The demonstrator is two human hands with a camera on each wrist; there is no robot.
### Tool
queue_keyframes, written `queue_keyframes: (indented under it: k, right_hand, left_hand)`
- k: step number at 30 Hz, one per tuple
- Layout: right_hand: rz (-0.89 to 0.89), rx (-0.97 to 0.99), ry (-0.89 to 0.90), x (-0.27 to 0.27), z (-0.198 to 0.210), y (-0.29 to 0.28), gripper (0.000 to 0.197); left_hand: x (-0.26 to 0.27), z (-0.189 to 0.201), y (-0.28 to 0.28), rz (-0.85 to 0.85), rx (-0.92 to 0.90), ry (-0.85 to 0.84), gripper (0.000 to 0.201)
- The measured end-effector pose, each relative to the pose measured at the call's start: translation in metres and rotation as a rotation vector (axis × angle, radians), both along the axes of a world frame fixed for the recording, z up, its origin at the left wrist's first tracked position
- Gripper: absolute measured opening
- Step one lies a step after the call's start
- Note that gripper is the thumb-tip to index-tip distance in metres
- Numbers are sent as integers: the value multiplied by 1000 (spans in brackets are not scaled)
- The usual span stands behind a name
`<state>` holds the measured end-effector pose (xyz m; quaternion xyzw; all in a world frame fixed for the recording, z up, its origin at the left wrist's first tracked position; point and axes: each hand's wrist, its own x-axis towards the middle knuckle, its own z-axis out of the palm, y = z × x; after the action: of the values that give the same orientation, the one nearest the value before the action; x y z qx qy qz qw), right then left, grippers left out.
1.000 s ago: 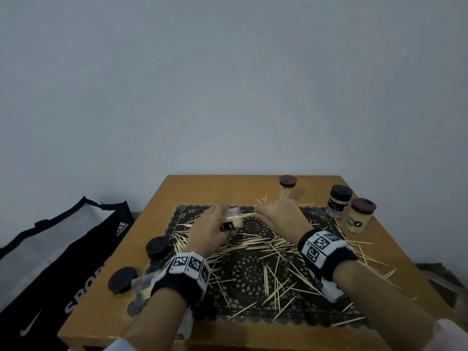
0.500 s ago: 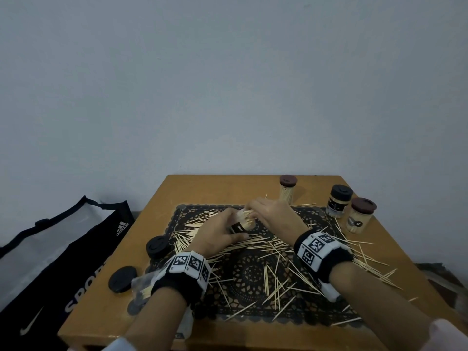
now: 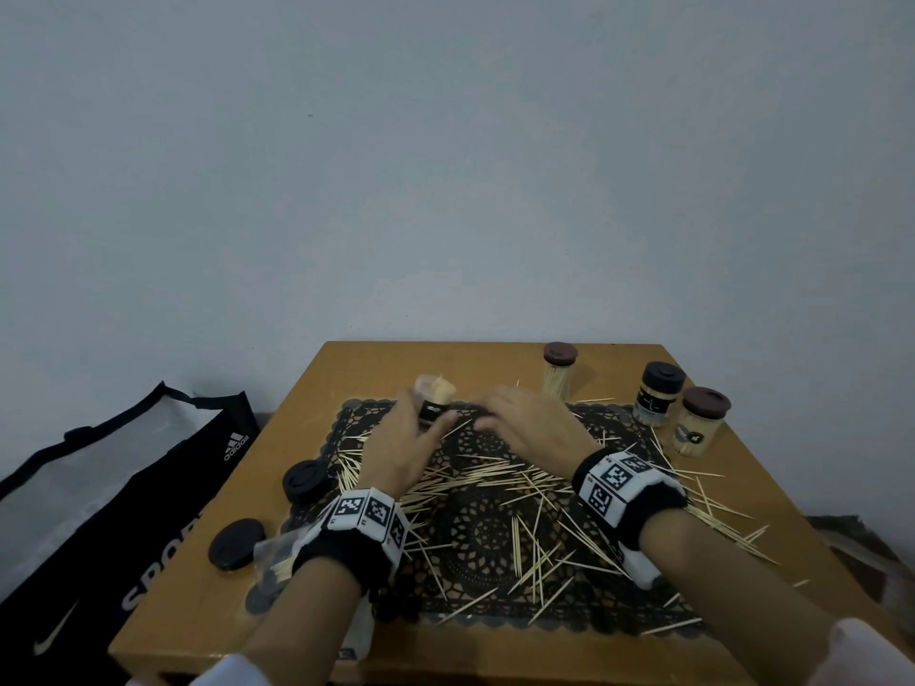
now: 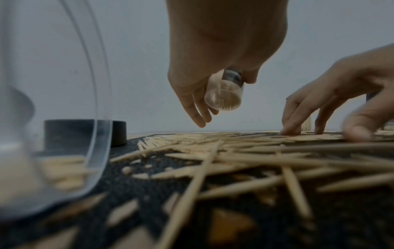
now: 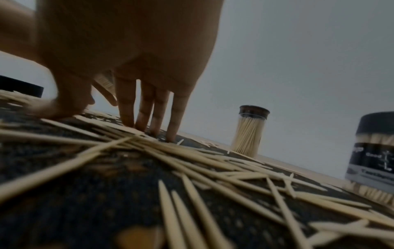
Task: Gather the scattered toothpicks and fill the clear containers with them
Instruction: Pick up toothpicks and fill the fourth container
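Note:
Loose toothpicks [image 3: 495,482] lie scattered over a black lace mat [image 3: 485,537] on the wooden table [image 3: 396,368]. My left hand [image 3: 421,428] grips a small clear container [image 3: 435,393] packed with toothpicks, held tilted above the mat's far left part; the left wrist view shows the same container [image 4: 224,94] in my left hand's fingers [image 4: 192,104]. Just to its right, my right hand [image 3: 490,418] is lowered onto the mat. Its straight fingers [image 5: 149,118] and thumb press on the toothpicks [image 5: 192,160] and hold nothing.
Three lidded containers of toothpicks stand at the back right: a brown-lidded one [image 3: 559,373], a black-lidded one [image 3: 658,401], another brown-lidded one [image 3: 700,420]. Two loose black lids [image 3: 304,481] [image 3: 236,543] and a lying clear container [image 3: 277,557] sit left. A black bag [image 3: 99,487] lies beside the table.
My left hand has lifted the container up and to the left, away from my right hand. My right hand has left the container's mouth and dropped onto the toothpicks on the mat.

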<state>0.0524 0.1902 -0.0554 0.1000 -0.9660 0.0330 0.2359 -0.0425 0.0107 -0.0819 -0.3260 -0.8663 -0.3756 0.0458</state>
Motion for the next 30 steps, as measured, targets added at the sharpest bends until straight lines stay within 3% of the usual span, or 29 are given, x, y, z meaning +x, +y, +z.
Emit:
queue_keyframes:
  k: [3,5,9,11,24,30]
  right_hand:
    - [-16,118,-482,0,-6,1,84]
    - [-25,155,-583,-2,-9,-3,76]
    - [19,34,-535,-8,-8,-4,28]
    - [30,-7,-536,-10,-8,-2,17]
    - [-31,176,-460,-2,-9,-7,12]
    - [-123,220,-296,-3,-7,-8,17]
  left_hand:
    - [-4,-2,-2,120,21,-9,53]
    - [-5,-3,-2,144,-19,-11,51]
    - [-2,-1,-1,135,-83,26,45]
    - [-1,1,-2,133,-98,32,44]
    - [3,4,-2,51,-197,-8,48]
    - [3,3,-3,31,-225,24,49]
